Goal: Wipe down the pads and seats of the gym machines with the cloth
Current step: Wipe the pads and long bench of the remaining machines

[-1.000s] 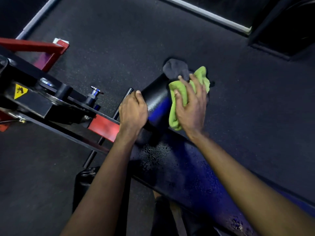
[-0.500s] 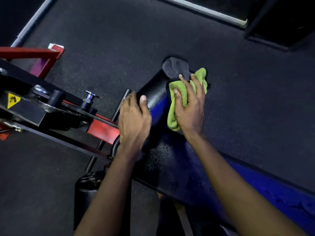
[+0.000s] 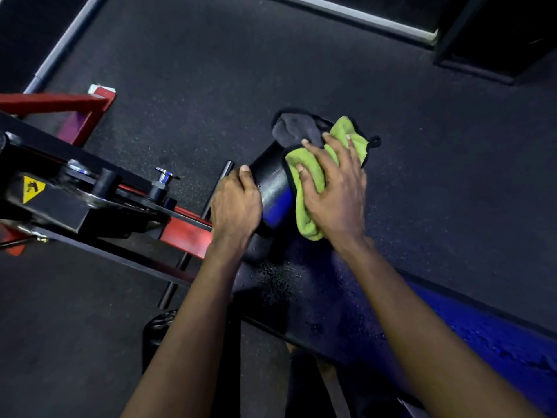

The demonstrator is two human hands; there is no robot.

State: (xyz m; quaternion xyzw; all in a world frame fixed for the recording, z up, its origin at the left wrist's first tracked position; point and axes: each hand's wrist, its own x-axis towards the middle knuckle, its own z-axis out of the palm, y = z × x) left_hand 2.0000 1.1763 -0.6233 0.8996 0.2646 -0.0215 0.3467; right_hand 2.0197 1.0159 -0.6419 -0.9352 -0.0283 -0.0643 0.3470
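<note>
Cloth (image 3: 307, 218), limp and soft, is bunching beneath the right hand's (image 3: 337, 197) flat, spread fingers (image 3: 316, 152), while the left hand's (image 3: 235, 206) fingers are seemingly gripping the slick pad (image 3: 271, 176).

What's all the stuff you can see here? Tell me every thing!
green cloth: one, bright green, on the roller pad
roller pad: one, black, bench's far end
grey rag: one, dark grey, roller pad's far tip
bench pad: one, black with blue sheen, centre
machine frame: one, red and black, left
warning sticker: one, yellow, on the frame
pin knob: one, silver, on the frame
floor: one, dark speckled, all around
left hand: one, grips the roller pad
right hand: one, presses the green cloth
</note>
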